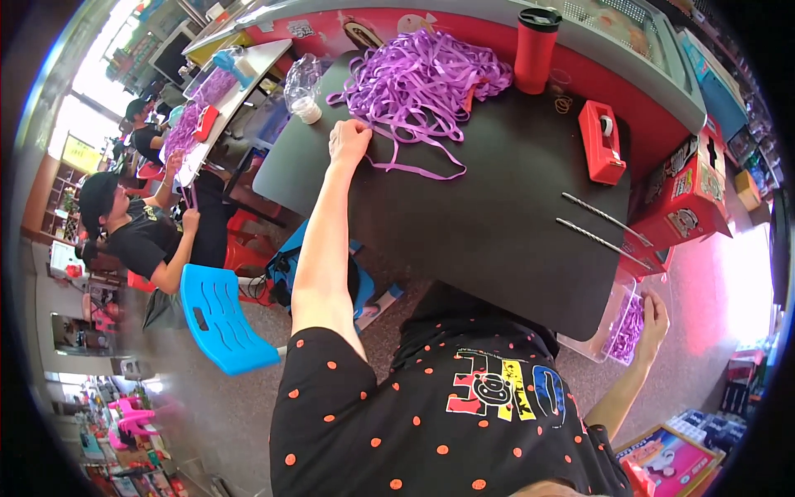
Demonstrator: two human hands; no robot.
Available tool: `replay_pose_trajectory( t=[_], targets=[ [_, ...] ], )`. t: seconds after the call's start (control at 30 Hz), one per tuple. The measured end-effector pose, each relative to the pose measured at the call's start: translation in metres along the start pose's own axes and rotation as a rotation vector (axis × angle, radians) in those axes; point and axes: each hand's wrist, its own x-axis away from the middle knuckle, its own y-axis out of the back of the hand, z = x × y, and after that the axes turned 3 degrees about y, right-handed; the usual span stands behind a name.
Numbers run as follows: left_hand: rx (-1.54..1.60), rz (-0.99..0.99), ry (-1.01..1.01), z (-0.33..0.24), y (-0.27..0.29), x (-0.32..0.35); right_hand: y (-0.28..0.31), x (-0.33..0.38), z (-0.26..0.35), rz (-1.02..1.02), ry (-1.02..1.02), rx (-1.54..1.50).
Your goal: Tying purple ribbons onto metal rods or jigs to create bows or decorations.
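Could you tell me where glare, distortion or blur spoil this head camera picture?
In the head view, daylight washes out the floor at the right edge, near the right hand at the clear bin; fisheye bends the black table edges; the left hand on the purple ribbon pile is sharp, while the far-left background blurs.
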Motion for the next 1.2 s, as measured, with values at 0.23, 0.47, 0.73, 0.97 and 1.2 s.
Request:
replay_pose_trajectory(
  t=[0.23, 0.47, 0.73, 0.97, 1.2],
  targets=[
    [1.017, 0.463, -0.196, -0.075, 0.069, 0.105, 0.030, 0.027, 0.016, -0.299, -0.021, -0.221],
    [0.945, 0.946, -0.596, -0.207, 0.145, 0.200, -0.042, 0.010, 0.165, 0.249, 0.489, -0.736],
    [0.574, 1.011, -0.977, -0.322, 0.104, 0.235, -0.045, 0.028, 0.260, 0.618, 0.310, -0.582],
    [0.351, 1.126, -1.088, -0.391, 0.008, 0.238, 0.001, 0.014, 0.212, 0.162, 0.403, 0.105],
    [0.571, 1.241, -1.254, -0.478, -0.061, 0.266, 0.057, 0.011, 0.200, -0.146, 0.257, 0.456]
  ],
)
